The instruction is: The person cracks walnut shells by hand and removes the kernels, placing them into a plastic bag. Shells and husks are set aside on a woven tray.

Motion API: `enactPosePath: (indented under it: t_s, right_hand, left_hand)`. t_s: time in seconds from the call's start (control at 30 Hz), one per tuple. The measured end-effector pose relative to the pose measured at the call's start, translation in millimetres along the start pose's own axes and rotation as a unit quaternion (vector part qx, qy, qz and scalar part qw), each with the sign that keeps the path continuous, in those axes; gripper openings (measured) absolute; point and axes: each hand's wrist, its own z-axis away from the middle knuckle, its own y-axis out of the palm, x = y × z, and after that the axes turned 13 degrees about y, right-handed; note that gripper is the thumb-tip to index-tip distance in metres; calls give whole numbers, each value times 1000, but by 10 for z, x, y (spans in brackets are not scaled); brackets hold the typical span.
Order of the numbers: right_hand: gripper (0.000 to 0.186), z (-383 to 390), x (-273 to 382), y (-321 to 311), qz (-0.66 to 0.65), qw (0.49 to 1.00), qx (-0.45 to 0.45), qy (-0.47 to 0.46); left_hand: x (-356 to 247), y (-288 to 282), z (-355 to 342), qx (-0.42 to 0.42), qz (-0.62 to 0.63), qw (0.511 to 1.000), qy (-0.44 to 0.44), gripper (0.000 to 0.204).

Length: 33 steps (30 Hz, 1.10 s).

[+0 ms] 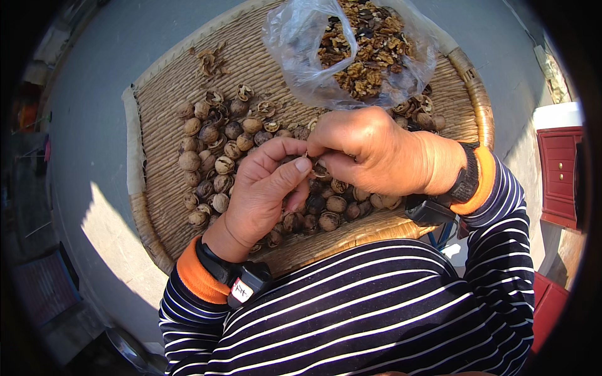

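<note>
My left hand (pixel 269 185) and my right hand (pixel 357 150) meet over a woven tray (pixel 163 113). Both are closed round a small cracked walnut piece (pixel 316 168), which their fingers mostly hide. Beneath and around them lie several whole and split walnuts (pixel 223 164) and broken shells (pixel 266 108). Beyond my hands, a clear plastic bag (pixel 288 47) holds shelled walnut kernels (pixel 367 50).
Loose shell scraps (pixel 210 59) lie at the tray's back left. Red cabinets (pixel 557 175) with a white top stand at the right. A metal basin (pixel 125 348) is at the lower left, on the floor (pixel 88 156) around the tray.
</note>
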Motion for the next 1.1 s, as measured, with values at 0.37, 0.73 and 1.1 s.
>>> enactPosePath:
  t_s: [0.37, 0.73, 1.1]
  right_hand:
    - [17, -8, 23, 57, 17, 999, -43, 1]
    - [17, 14, 66, 31, -75, 988, 3, 138]
    - [18, 12, 47, 127, -43, 988, -35, 144]
  left_hand:
    - [-4, 3, -7, 7, -26, 1000, 5, 20]
    - [-8, 69, 13, -22, -30, 999, -2, 21]
    - [51, 122, 99, -29, -315, 940, 127, 25]
